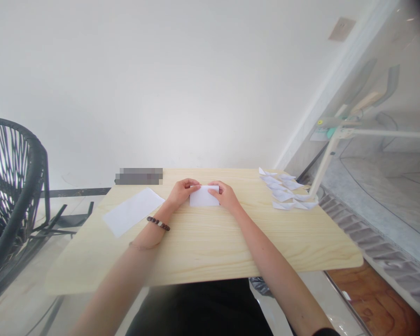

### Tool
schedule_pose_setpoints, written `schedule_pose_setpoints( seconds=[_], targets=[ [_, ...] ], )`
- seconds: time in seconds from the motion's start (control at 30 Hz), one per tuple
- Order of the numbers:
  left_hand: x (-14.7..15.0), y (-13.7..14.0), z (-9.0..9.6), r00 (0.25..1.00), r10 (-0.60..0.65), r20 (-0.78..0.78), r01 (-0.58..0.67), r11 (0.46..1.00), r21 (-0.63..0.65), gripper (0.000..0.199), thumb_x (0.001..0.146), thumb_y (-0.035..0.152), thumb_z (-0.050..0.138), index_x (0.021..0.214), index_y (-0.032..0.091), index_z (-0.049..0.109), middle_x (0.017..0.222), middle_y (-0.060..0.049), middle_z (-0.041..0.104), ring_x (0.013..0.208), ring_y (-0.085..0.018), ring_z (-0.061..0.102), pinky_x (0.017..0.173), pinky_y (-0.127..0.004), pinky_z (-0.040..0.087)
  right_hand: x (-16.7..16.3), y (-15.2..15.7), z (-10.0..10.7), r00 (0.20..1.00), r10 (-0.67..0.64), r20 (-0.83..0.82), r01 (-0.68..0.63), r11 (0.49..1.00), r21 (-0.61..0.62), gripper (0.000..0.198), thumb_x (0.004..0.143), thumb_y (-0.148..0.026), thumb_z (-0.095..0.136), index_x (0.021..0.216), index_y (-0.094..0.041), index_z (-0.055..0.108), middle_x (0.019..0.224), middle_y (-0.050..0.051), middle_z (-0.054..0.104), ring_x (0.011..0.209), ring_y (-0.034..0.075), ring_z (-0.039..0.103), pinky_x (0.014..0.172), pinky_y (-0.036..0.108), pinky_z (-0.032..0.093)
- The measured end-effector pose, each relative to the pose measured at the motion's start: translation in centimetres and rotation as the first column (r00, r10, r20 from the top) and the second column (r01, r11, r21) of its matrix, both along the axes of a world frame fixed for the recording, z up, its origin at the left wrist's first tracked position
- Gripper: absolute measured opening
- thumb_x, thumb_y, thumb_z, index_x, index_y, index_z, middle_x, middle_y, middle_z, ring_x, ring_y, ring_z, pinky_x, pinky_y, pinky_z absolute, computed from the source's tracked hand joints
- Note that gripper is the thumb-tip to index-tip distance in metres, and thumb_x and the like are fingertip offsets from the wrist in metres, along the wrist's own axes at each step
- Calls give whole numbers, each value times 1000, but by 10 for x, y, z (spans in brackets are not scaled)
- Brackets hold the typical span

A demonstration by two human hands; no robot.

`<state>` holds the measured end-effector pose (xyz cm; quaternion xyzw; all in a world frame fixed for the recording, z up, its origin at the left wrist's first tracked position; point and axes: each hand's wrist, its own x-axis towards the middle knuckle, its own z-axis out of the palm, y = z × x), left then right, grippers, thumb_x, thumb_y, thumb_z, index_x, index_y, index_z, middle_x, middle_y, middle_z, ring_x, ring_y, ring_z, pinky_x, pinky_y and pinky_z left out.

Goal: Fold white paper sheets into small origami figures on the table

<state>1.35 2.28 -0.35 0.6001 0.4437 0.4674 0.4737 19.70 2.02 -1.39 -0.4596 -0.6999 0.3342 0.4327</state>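
A small white folded sheet of paper point(203, 198) stands between my two hands near the middle of the wooden table point(203, 252). My left hand point(185, 192) pinches its upper left corner with thumb and fingers. At its upper right, my right hand point(224, 195) grips it, thumb on the near face and fingers behind the top edge. Left of my left hand lies a flat stack or sheet of white paper point(133, 212), turned at an angle. Several folded white paper pieces with pointed ends point(283, 193) are set in rows at the table's right side.
At the table's back left is a dark, pixelated object point(139, 177). A black woven chair point(35, 154) stands to the left, and a white wall point(196, 93) rises behind the table. On the right are a pale metal frame point(322, 168) and a grey pleated cloth edge point(371, 238).
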Motion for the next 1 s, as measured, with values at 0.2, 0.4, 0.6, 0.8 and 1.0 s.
schedule_pose_setpoints(
  seconds=[0.2,0.4,0.6,0.8,1.0],
  targets=[
    [0,0,0,1000,-3,-15,3,1000,13,35,61,41,61,83,14,58,86,-7,62,74,-16,55,63,-26,40,0,1,0,1000,4,2,-4,1000,3,29,69,-36,50,93,-21,57,80,1,59,61,12,51,52,23,40],
    [-1,1,-1,1000,-18,1,18,1000,11,32,61,38,62,83,14,58,87,-7,63,74,-16,55,64,-26,40,0,1,-1,1000,16,0,-16,1000,3,29,69,-35,50,94,-21,57,82,1,59,61,11,51,53,23,40],
    [-1,0,0,1000,-9,2,9,1000,12,33,60,39,62,82,15,59,85,-6,63,73,-16,55,64,-27,40,1,1,-1,1000,28,-6,-28,999,-18,29,69,-33,50,95,-21,56,79,0,59,60,11,50,52,23,40],
    [-1,1,-1,1000,-22,0,22,1000,1,35,61,39,62,84,14,58,86,-7,63,74,-16,56,62,-26,40,1,1,-1,999,35,-19,-36,998,-53,30,69,-32,51,96,-21,56,78,0,59,60,11,51,52,23,40],
    [-2,1,-1,999,-38,19,38,999,-11,34,62,37,62,85,13,58,85,-7,63,71,-15,55,61,-25,40,2,3,-3,999,50,-15,-50,998,-43,30,68,-31,52,96,-21,56,86,1,59,64,12,53,55,23,41]
  ],
)
